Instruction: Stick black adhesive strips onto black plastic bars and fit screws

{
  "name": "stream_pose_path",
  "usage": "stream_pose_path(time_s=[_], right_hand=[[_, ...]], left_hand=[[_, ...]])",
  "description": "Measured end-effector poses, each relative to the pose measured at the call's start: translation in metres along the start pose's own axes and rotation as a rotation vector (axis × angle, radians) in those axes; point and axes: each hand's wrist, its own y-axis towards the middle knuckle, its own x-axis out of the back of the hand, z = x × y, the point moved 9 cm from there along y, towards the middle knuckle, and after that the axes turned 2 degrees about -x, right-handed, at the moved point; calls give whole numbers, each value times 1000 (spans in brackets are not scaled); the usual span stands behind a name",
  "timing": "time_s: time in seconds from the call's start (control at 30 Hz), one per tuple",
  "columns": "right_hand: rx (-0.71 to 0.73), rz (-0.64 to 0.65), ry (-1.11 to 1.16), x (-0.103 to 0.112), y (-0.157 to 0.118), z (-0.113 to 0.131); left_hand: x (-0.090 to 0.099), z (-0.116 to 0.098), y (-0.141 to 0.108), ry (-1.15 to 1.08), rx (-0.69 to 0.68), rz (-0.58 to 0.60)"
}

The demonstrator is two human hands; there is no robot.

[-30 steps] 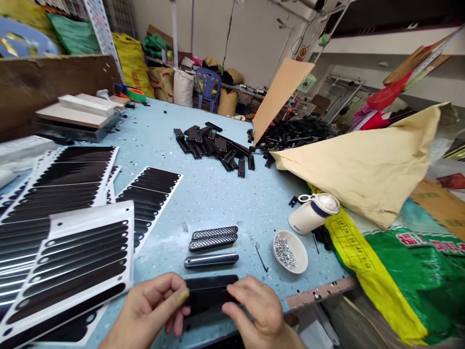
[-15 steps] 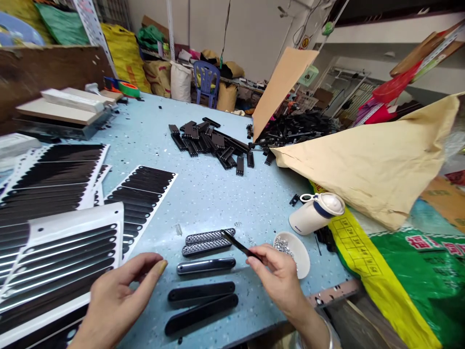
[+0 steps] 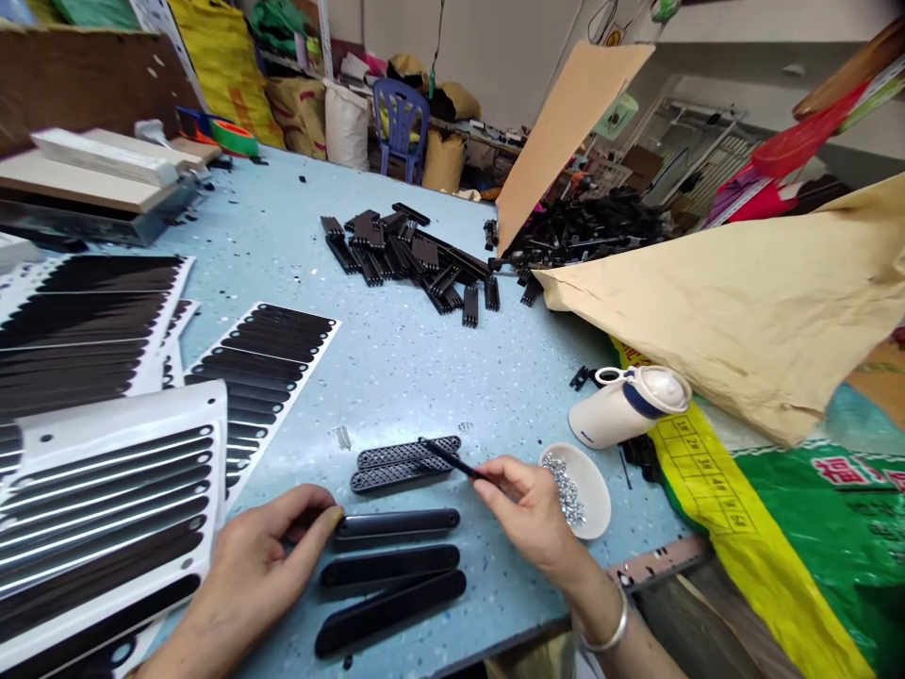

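Observation:
My right hand (image 3: 527, 509) pinches a slim black stick-like piece (image 3: 452, 456); whether it is a tool or a part I cannot tell. Its far end lies over two black strips with a lattice pattern (image 3: 403, 464). Thumb and forefinger of my left hand (image 3: 272, 556) are closed at the left end of a glossy black strip (image 3: 400, 523), covering its tip. Below it lie a second smooth black strip (image 3: 392, 566) and a third, tilted one (image 3: 392, 613), touching at the right. Small silver pieces (image 3: 569, 495) sit in a white bowl (image 3: 598, 486) beside my right hand.
Sheets of black strips (image 3: 113, 500) cover the left of the blue speckled table. Black parts (image 3: 417, 255) are heaped further back. A white bottle (image 3: 612, 415) stands at the right, near brown paper (image 3: 728, 311) and a yellow-green bag (image 3: 735, 509). A cardboard sheet (image 3: 572, 132) stands behind.
My left hand has moved right and up to the end of the glossy strip. My right hand has shifted slightly left, bringing the slim black piece further over the lattice strips. The view has tilted down.

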Motion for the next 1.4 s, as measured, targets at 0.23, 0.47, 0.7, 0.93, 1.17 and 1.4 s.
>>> stream_pose_path(time_s=[0.23,0.47,0.7,0.93,1.17,1.4], right_hand=[[105,13,-121,-7,24,7],[214,120,-216,-14,17,26],[375,140,-251,-17,14,38],[542,208,-312,-42,9,55],[540,231,-346,-53,9,52],[534,241,-352,-56,9,52]], left_hand=[[3,9,13,-79,65,-118],[-1,3,11,-32,2,-117],[-3,1,8,-70,-23,-113],[-4,5,5,-133,46,-103],[-4,-6,4,-140,10,-57],[-3,-9,5,-154,11,-31]])
